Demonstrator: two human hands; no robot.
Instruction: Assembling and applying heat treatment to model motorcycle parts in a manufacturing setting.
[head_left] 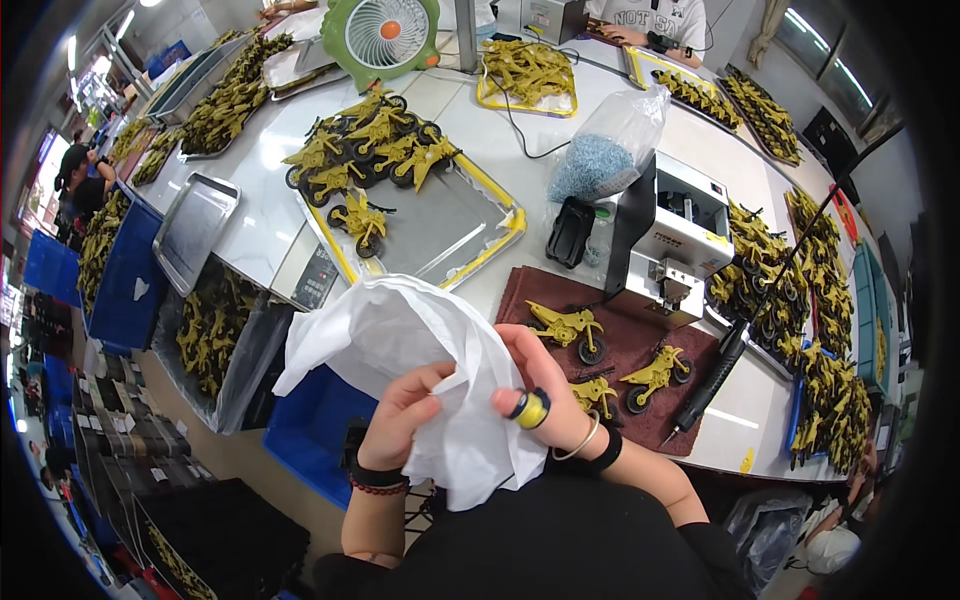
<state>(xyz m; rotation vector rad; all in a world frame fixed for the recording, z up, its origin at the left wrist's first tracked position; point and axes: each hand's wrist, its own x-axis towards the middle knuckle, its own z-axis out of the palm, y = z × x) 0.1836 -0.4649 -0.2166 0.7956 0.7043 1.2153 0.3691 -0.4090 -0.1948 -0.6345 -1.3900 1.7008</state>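
Your left hand (pixel 400 415) has its grip closed around a fold of a crumpled white cloth (pixel 400 335), pinching the fabric between thumb and fingers close to your body. Your right hand (pixel 545 385) holds the same cloth from the other side, fingers curled onto its edge, and a small yellow-and-black wheel part (pixel 530 408) sits at the fingertips of that hand. The cloth billows up and away from both hands and hangs down between your wrists.

Just beyond your right hand, a dark red mat (pixel 640 335) lies on the white bench (pixel 260 200). Three yellow toy motorcycles rest on it: one (pixel 568 328) directly past your right hand, one (pixel 595 392) just right of it, and one (pixel 660 372) further right. A black electric screwdriver (pixel 712 378) hangs at the mat's right edge.

Beyond the mat stands a white boxy machine (pixel 675 235). Past your left hand, further out, a metal tray with a yellow rim (pixel 440 235) carries a cluster of yellow motorcycles (pixel 365 150). A clear bag of small blue-grey parts (pixel 605 150) sits to its right. Farthest out, a green desk fan (pixel 380 35) faces you.

Below and left of your left hand, off the bench, a bin holds more yellow parts (pixel 210 325).
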